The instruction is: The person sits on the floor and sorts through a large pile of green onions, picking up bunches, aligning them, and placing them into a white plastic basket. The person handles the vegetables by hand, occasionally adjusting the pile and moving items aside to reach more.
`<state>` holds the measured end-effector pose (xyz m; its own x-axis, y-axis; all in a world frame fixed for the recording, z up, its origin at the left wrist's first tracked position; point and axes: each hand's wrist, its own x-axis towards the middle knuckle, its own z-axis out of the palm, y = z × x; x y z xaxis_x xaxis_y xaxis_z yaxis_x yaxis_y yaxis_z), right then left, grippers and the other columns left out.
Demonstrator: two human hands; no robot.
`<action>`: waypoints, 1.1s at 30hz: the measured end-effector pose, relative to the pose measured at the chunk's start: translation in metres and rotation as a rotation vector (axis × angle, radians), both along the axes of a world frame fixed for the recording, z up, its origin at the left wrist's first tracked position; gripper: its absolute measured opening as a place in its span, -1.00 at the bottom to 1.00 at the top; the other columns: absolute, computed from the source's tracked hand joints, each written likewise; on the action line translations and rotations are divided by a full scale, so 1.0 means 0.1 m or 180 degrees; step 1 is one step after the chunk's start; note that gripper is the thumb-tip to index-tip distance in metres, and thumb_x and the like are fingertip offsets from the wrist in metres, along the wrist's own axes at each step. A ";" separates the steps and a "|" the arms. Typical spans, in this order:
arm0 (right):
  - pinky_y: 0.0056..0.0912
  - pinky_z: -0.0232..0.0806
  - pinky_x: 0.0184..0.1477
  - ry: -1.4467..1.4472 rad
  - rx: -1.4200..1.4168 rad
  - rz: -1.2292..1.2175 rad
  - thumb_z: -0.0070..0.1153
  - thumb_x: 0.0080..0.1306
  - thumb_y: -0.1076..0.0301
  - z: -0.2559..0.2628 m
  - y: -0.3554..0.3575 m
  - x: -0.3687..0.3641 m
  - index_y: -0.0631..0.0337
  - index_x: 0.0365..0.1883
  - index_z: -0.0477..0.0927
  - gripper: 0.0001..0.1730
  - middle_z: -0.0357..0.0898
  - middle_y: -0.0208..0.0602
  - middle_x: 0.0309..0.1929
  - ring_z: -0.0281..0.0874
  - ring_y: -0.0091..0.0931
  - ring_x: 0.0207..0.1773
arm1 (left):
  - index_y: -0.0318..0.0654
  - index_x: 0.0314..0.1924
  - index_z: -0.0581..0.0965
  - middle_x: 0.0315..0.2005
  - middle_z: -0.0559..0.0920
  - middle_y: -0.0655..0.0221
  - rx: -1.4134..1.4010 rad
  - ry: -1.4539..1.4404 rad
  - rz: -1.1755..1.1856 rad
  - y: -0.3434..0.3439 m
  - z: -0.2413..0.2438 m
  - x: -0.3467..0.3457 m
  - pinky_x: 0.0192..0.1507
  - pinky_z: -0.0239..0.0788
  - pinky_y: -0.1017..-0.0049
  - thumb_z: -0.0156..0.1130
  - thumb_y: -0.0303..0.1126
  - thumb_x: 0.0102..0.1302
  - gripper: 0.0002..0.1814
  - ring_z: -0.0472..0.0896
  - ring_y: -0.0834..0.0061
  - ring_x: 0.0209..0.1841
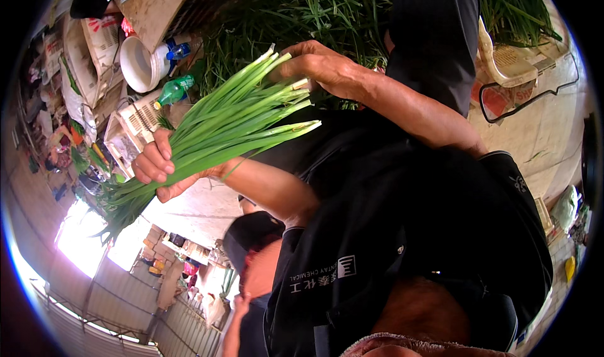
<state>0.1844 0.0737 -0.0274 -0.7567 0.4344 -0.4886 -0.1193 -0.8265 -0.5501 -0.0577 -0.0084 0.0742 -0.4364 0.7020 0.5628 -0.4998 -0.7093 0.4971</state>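
My left hand (158, 168) is closed round the leafy part of a bunch of long green stalks that look like garlic chives (226, 116). The bunch slants across the view, its pale stem ends up and to the right, its darker leaf tips hanging down at the left. At the upper stem ends is my right hand (316, 69), with bent fingers against or just behind them; its fingertips are partly hidden, so its hold cannot be told. Beyond both hands lies a large heap of similar greens (321, 17).
A white bucket (137, 64), a green plastic bottle (174, 91) and a pale plastic crate (134, 121) stand at the left. Another crate (505, 66) with greens and a wire handle is at the upper right. A person in a black cap (250, 236) is nearby, lower left.
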 end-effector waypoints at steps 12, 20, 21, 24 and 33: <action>-0.25 0.56 -0.15 -0.0070 -0.0680 -0.0546 0.37 0.17 0.39 -0.11 0.02 -0.11 0.46 -0.17 0.72 -0.68 0.74 -0.13 -0.27 0.70 -0.34 -0.26 | 0.00 -0.26 0.41 -0.50 0.43 0.65 -0.0163 0.0000 -0.0019 0.11 -0.12 0.00 -0.17 0.21 0.48 0.36 -0.18 0.20 -0.73 0.39 0.65 -0.43; -0.50 0.37 -0.36 -0.0311 0.0181 -0.0075 0.26 0.18 0.30 -0.07 0.13 0.12 0.32 -0.04 0.73 -0.60 0.74 -0.38 -0.11 0.61 -0.57 -0.30 | 0.01 -0.32 0.38 -0.52 0.41 0.66 -0.0019 -0.0288 -0.0080 0.08 -0.15 -0.02 -0.15 0.25 0.54 0.31 -0.28 0.19 -0.78 0.39 0.67 -0.42; -0.43 0.45 -0.30 -0.0405 0.0151 -0.0312 0.24 0.21 0.37 -0.08 0.16 0.13 0.34 -0.13 0.77 -0.70 0.74 -0.36 -0.16 0.63 -0.55 -0.28 | 0.02 -0.33 0.37 -0.52 0.41 0.66 0.0070 -0.0397 -0.0104 0.07 -0.15 -0.07 -0.15 0.26 0.55 0.34 -0.28 0.18 -0.74 0.39 0.68 -0.41; -0.32 0.50 -0.19 -0.1101 0.1799 -0.0915 0.41 0.22 0.16 -0.53 0.23 0.09 0.24 -0.31 0.81 -0.71 0.76 -0.24 -0.27 0.67 -0.47 -0.31 | 0.03 -0.37 0.34 -0.51 0.40 0.66 0.0234 -0.0419 0.0027 -0.03 -0.15 -0.15 -0.14 0.28 0.57 0.38 -0.30 0.18 -0.70 0.40 0.69 -0.40; -0.48 0.51 -0.41 0.0084 0.1237 -0.0042 0.23 0.45 0.30 0.25 0.28 0.22 0.28 0.22 0.60 -0.58 0.71 -0.33 -0.38 0.65 -0.56 -0.50 | -0.01 -0.37 0.40 -0.49 0.43 0.63 0.0593 -0.0387 -0.0106 -0.23 -0.21 -0.37 -0.08 0.36 0.56 0.39 -0.32 0.21 -0.74 0.46 0.64 -0.38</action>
<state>0.2063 0.1016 -0.0028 -0.7599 0.5931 -0.2660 -0.1470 -0.5554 -0.8185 -0.0945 -0.0311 0.0534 -0.4872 0.6059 0.6288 -0.5728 -0.7653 0.2936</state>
